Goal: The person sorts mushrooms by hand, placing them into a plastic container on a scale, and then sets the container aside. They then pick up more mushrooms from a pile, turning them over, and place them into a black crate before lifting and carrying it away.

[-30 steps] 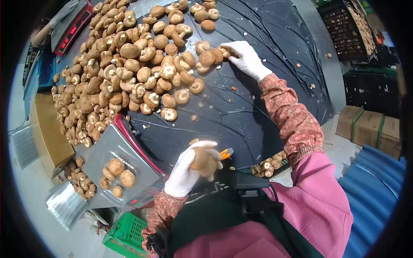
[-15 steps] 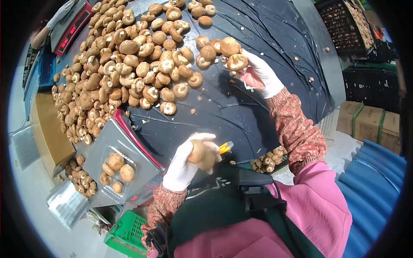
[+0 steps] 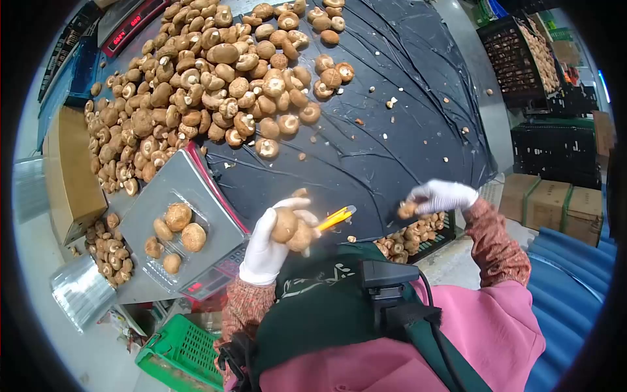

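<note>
My white-gloved left hand (image 3: 261, 251), low in the middle, is closed around brown mushrooms (image 3: 297, 233). A yellow utility knife (image 3: 336, 217) sticks out to the right from the same hand. Off to the right, my gloved right hand (image 3: 447, 195) pinches a single mushroom (image 3: 406, 210) by its fingertips. That hand is just above a dark crate (image 3: 449, 234) of mushrooms at the near table edge. Ahead on the black-covered table (image 3: 385, 166) lies a big heap of mushrooms (image 3: 215, 85).
A scale (image 3: 147, 212) at left carries a clear tray (image 3: 185, 266) with several mushrooms. Another scale (image 3: 127, 29) with red digits is at the far left. A cardboard box (image 3: 75, 176), a green basket (image 3: 186, 346) and stacked cartons (image 3: 545, 199) stand around the table.
My right hand has swung from the small mushroom group toward me and right, to the crate, with a mushroom in it. The left hand still holds mushrooms and the knife, now more visible.
</note>
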A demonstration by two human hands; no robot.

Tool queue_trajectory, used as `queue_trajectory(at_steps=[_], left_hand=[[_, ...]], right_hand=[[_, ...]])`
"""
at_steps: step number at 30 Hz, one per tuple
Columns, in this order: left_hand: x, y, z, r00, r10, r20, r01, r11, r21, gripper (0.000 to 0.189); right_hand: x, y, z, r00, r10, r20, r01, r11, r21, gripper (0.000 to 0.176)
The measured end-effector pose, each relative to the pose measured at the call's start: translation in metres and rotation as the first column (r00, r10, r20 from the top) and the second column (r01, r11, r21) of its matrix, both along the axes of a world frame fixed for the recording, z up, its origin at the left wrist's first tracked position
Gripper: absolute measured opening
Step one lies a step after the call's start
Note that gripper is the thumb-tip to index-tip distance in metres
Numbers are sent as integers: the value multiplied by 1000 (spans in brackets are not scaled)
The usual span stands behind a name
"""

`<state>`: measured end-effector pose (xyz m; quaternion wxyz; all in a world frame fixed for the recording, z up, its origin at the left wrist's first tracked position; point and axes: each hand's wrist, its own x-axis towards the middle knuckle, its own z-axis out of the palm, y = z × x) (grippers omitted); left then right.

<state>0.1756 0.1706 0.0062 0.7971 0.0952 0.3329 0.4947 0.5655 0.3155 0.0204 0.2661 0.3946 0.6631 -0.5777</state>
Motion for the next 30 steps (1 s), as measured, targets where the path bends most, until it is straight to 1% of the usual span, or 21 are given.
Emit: queue_trajectory(at_steps=[1, 3, 4, 5, 6, 7, 8, 9, 10, 11, 12, 13, 15, 18, 19, 20, 21, 22, 23, 26, 30], left_hand=[[0, -1, -3, 1000, 4, 1, -4, 1000, -3, 69], [1, 0, -5, 1000, -14, 12, 14, 1000, 0, 68], [1, 1, -5, 1000, -29, -2, 29, 1000, 4, 68], [1, 2, -4, 999, -45, -20, 45, 999, 6, 67], [1, 3, -2, 995, -68, -72, 68, 998, -4, 66], [2, 5, 0, 993, -78, -84, 78, 997, -2, 66], [3, 7, 1, 992, -85, -98, 85, 996, 2, 66], [4, 9, 2, 990, -89, -113, 91, 996, 6, 65], [4, 10, 2, 990, -82, -113, 83, 996, 10, 64], [5, 11, 4, 988, -83, -134, 85, 996, 12, 64], [4, 13, 5, 984, -83, -155, 86, 996, 14, 64], [4, 14, 6, 981, -81, -177, 85, 996, 15, 63], [4, 15, 6, 980, -61, -189, 62, 998, 0, 63], [3, 16, 8, 973, -64, -224, 59, 998, -27, 64], [2, 17, 7, 971, -72, -230, 69, 997, -23, 65], [1, 18, 7, 969, -84, -233, 81, 996, -20, 65], [1, 18, 6, 967, -99, -234, 98, 995, -15, 66], [2, 19, 5, 970, -96, -222, 92, 995, -26, 66], [2, 20, 4, 973, -96, -210, 90, 995, -35, 67], [5, 22, 1, 984, -93, -152, 88, 995, -36, 70], [7, 19, 5, 993, -62, -98, 59, 998, -27, 70]], right_hand=[[8, -10, -1, 982, 165, 95, -163, 986, -33, 36], [7, -26, 5, 850, 366, 378, -389, 921, -16, 40], [1, -22, 8, 861, 293, 416, -341, 939, 44, 44], [-8, -12, 11, 954, 178, 241, -230, 951, 209, 44], [-17, 2, 6, 998, 54, -22, -44, 942, 333, 40], [-38, 18, -5, 969, -38, -245, 151, 874, 461, 33], [-61, 34, -12, 912, -233, -337, 375, 807, 456, 27], [-83, 53, -24, 878, -334, -342, 471, 730, 496, 28], [-107, 73, -36, 841, -339, -421, 535, 639, 553, 30], [-128, 94, -52, 872, -321, -369, 488, 525, 697, 34], [-152, 110, -59, 881, -334, -335, 459, 437, 773, 43], [-169, 121, -69, 901, -272, -339, 409, 270, 872, 48], [-196, 143, -77, 933, -313, -178, 260, 246, 934, 49], [-198, 159, -91, 950, -281, -134, 230, 341, 912, 49], [-194, 159, -93, 879, -359, -314, 461, 471, 752, 48], [-186, 159, -93, 763, -465, -450, 647, 557, 520, 46], [-178, 158, -89, 611, -587, -531, 773, 586, 242, 45], [-165, 150, -83, 341, -712, -614, 805, 558, -200, 41], [-161, 144, -79, 78, -817, -571, 679, 462, -570, 39], [-142, 122, -66, -87, -918, -388, 467, 306, -829, 43], [-145, 102, -46, -84, -935, -344, 305, 305, -902, 45]])
